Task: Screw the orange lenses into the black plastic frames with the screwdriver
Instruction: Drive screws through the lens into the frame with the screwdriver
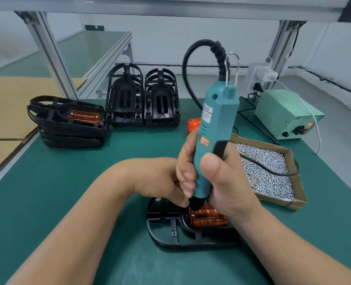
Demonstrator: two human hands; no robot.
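The left grip point(160, 179) reaches onto the frame point(170, 229) on the tabletop point(67, 192); its fingers are hidden, so I cannot tell its state. The lens point(208, 218) sits in the frame under the upright screwdriver point(215, 124), which the right grip point(226, 182) clasps.

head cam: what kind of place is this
Likely a factory assembly bench: stacked frames, a box of screws and a corded screwdriver in use.
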